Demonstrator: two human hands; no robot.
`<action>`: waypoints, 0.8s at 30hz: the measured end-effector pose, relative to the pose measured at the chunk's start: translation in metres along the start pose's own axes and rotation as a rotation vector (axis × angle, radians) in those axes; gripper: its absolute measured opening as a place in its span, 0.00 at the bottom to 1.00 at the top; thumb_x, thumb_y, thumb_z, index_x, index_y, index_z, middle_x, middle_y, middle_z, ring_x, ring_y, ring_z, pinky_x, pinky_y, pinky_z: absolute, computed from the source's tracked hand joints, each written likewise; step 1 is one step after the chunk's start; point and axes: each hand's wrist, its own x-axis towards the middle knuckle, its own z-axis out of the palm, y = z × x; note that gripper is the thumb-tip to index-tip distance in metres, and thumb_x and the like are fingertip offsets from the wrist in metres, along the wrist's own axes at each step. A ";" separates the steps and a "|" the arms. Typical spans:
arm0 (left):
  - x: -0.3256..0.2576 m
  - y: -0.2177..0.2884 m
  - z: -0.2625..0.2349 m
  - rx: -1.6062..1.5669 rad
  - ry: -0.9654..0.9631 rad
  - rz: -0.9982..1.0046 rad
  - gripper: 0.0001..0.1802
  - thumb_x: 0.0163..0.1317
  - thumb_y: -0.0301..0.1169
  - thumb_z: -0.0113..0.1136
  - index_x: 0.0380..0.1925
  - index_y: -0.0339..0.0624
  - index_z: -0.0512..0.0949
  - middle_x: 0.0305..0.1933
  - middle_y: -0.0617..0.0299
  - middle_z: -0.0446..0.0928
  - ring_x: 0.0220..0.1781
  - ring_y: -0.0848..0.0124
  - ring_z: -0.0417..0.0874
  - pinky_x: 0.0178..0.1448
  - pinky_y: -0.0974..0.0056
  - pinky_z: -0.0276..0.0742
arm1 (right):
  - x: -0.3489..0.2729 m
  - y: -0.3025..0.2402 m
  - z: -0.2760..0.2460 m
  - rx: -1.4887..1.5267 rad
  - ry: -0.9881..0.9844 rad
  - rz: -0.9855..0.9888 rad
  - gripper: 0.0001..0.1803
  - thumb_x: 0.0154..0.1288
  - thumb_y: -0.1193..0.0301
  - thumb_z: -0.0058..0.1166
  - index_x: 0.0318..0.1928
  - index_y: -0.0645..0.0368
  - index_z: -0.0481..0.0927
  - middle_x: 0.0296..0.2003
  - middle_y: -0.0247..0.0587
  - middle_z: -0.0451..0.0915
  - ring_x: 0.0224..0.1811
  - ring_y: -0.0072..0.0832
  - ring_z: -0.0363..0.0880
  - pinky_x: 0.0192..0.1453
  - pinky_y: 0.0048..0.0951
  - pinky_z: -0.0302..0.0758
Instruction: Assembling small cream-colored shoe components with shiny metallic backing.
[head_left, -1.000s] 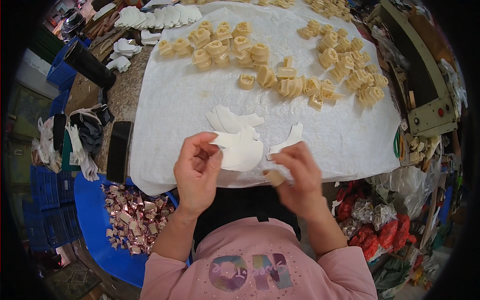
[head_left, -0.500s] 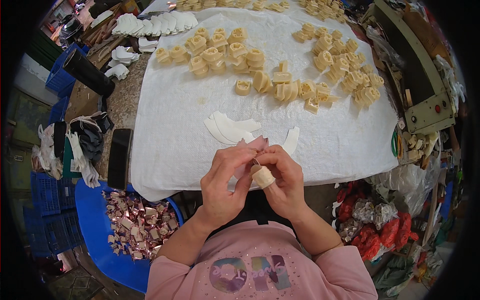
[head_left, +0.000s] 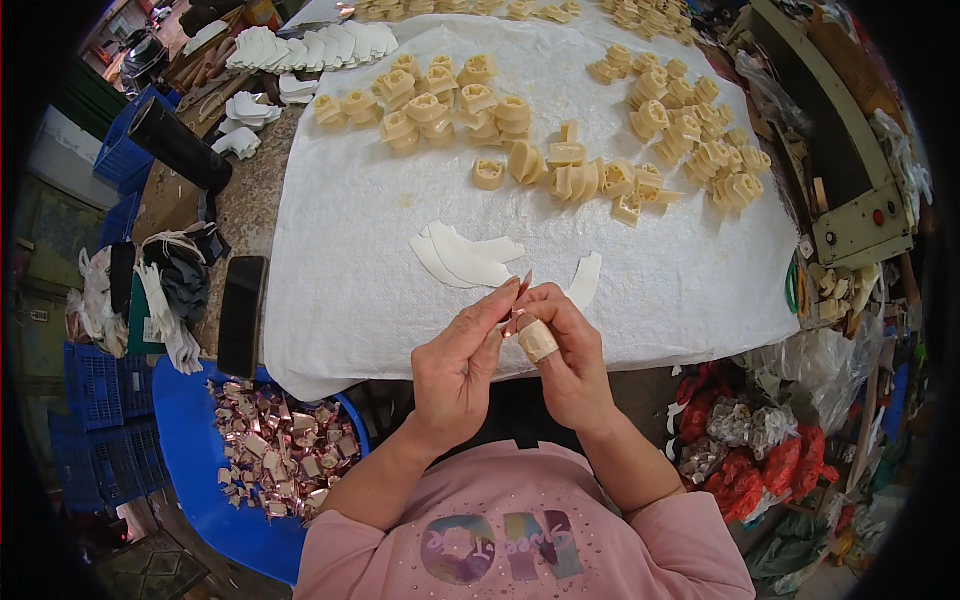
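Observation:
My left hand [head_left: 458, 365] and my right hand [head_left: 572, 365] meet over the near edge of the cloth-covered table. Between their fingertips they pinch a small shiny pink piece [head_left: 526, 284], mostly hidden by the fingers. A beige band of tape [head_left: 537, 341] is wrapped around my right thumb. Just beyond the hands lie overlapping curved white pieces [head_left: 465, 256], with one more white strip [head_left: 585, 280] to their right.
Cream moulded blocks [head_left: 488, 175] stand in groups farther back on the white cloth [head_left: 345, 250]. At the left, a phone [head_left: 241, 318] lies on the table's edge near a black cylinder [head_left: 180, 145]. Below is a blue tub [head_left: 190, 470] of shiny pink-covered pieces [head_left: 290, 450].
The pink piece showed as a wider sheet above the fingers; now only a narrow part shows. My left fingers have straightened and my right thumb has turned.

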 end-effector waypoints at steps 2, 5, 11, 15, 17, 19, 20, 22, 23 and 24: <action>0.000 0.006 -0.002 0.001 0.013 -0.104 0.18 0.70 0.29 0.42 0.53 0.26 0.71 0.51 0.47 0.77 0.49 0.64 0.80 0.56 0.65 0.73 | 0.000 -0.002 0.004 -0.103 0.027 -0.053 0.08 0.60 0.83 0.43 0.39 0.64 0.72 0.39 0.41 0.70 0.43 0.28 0.71 0.48 0.27 0.68; -0.001 0.002 -0.003 -0.262 0.160 -0.327 0.18 0.71 0.30 0.40 0.52 0.25 0.69 0.48 0.46 0.77 0.47 0.63 0.81 0.54 0.64 0.75 | 0.001 -0.001 0.003 -0.223 0.031 -0.137 0.08 0.59 0.83 0.43 0.39 0.63 0.72 0.40 0.43 0.71 0.44 0.30 0.72 0.48 0.29 0.69; 0.005 -0.027 -0.028 -0.797 0.588 -0.515 0.19 0.71 0.29 0.38 0.57 0.27 0.60 0.44 0.44 0.76 0.47 0.58 0.81 0.53 0.60 0.79 | -0.002 0.000 -0.030 0.415 0.365 0.001 0.04 0.65 0.73 0.41 0.32 0.59 0.67 0.40 0.40 0.70 0.36 0.20 0.66 0.42 0.22 0.65; -0.010 -0.046 -0.044 -0.666 0.664 -0.492 0.16 0.70 0.24 0.36 0.55 0.29 0.62 0.50 0.44 0.72 0.52 0.56 0.78 0.57 0.59 0.77 | -0.002 -0.005 -0.046 0.370 0.413 0.037 0.04 0.65 0.73 0.43 0.35 0.61 0.68 0.46 0.50 0.75 0.39 0.23 0.71 0.46 0.24 0.68; -0.016 -0.055 -0.044 -0.282 0.571 -0.416 0.16 0.66 0.18 0.37 0.52 0.33 0.68 0.51 0.47 0.72 0.54 0.58 0.77 0.59 0.59 0.74 | -0.003 -0.002 -0.044 0.300 0.375 0.019 0.04 0.65 0.74 0.43 0.35 0.62 0.68 0.45 0.49 0.75 0.39 0.22 0.72 0.46 0.24 0.68; -0.018 -0.055 -0.050 0.180 0.476 -0.284 0.16 0.63 0.17 0.38 0.48 0.33 0.71 0.51 0.48 0.72 0.55 0.58 0.75 0.59 0.60 0.72 | -0.003 -0.001 -0.041 0.231 0.335 0.003 0.04 0.65 0.74 0.42 0.35 0.62 0.69 0.44 0.49 0.76 0.39 0.22 0.72 0.46 0.24 0.68; -0.019 -0.056 -0.053 0.636 0.363 -0.139 0.16 0.61 0.15 0.39 0.45 0.34 0.74 0.51 0.50 0.72 0.56 0.58 0.73 0.60 0.60 0.69 | -0.003 -0.001 -0.039 0.150 0.312 0.009 0.05 0.66 0.75 0.42 0.35 0.63 0.69 0.43 0.48 0.77 0.39 0.22 0.72 0.47 0.24 0.68; -0.017 -0.057 -0.060 0.745 0.344 -0.094 0.15 0.59 0.15 0.40 0.42 0.35 0.75 0.51 0.50 0.72 0.57 0.57 0.72 0.60 0.60 0.67 | -0.004 0.000 -0.038 0.057 0.255 0.009 0.04 0.66 0.76 0.41 0.35 0.63 0.70 0.41 0.46 0.78 0.39 0.21 0.72 0.47 0.25 0.69; -0.016 -0.057 -0.062 0.855 0.325 -0.049 0.14 0.58 0.16 0.42 0.39 0.35 0.77 0.51 0.51 0.72 0.58 0.57 0.70 0.60 0.60 0.66 | -0.005 0.001 -0.036 0.057 0.256 0.011 0.04 0.66 0.76 0.41 0.35 0.63 0.70 0.41 0.46 0.78 0.39 0.21 0.72 0.47 0.25 0.69; -0.014 -0.056 -0.063 0.854 0.323 -0.049 0.14 0.58 0.16 0.42 0.39 0.35 0.77 0.51 0.51 0.72 0.58 0.57 0.70 0.60 0.60 0.66 | -0.005 0.003 -0.033 0.032 0.230 -0.005 0.04 0.66 0.77 0.41 0.35 0.64 0.70 0.41 0.46 0.78 0.38 0.21 0.72 0.47 0.25 0.69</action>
